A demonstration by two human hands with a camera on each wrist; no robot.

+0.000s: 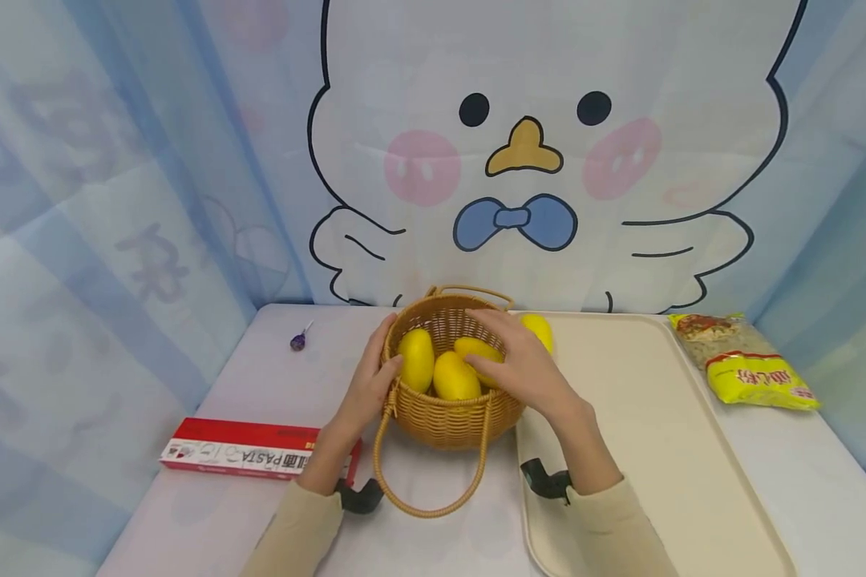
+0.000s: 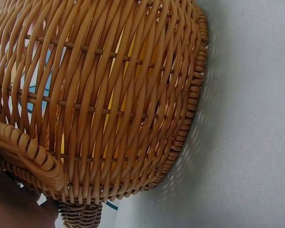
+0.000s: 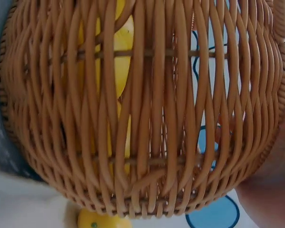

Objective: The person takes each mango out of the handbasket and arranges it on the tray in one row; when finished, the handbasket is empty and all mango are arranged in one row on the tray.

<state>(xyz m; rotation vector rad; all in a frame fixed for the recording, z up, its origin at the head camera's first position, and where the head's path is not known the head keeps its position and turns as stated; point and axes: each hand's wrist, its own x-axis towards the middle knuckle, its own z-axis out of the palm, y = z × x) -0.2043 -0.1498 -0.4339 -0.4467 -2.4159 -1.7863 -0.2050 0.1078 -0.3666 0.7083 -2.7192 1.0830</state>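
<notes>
A round wicker basket (image 1: 443, 421) stands on the table with several yellow mangoes (image 1: 457, 377) inside. My left hand (image 1: 366, 385) holds the basket's left side, thumb over the rim and fingers along the outer wall. Reaching over the right rim, my right hand (image 1: 527, 361) has its thumb and fingers about the rightmost mango (image 1: 479, 353); the palm side of its grip is hidden. One basket handle (image 1: 433, 513) hangs toward me, and the other handle (image 1: 476, 288) is at the back. Yellow shows through the basket weave (image 2: 118, 95) in the left wrist view.
Another mango (image 1: 537, 330) lies behind my right hand, at the beige tray's (image 1: 635, 417) back left corner. A red-and-white pasta box (image 1: 245, 449) lies left, partly under my left forearm. A lollipop (image 1: 298, 342) is back left; a yellow food packet (image 1: 754, 373) lies right of the tray.
</notes>
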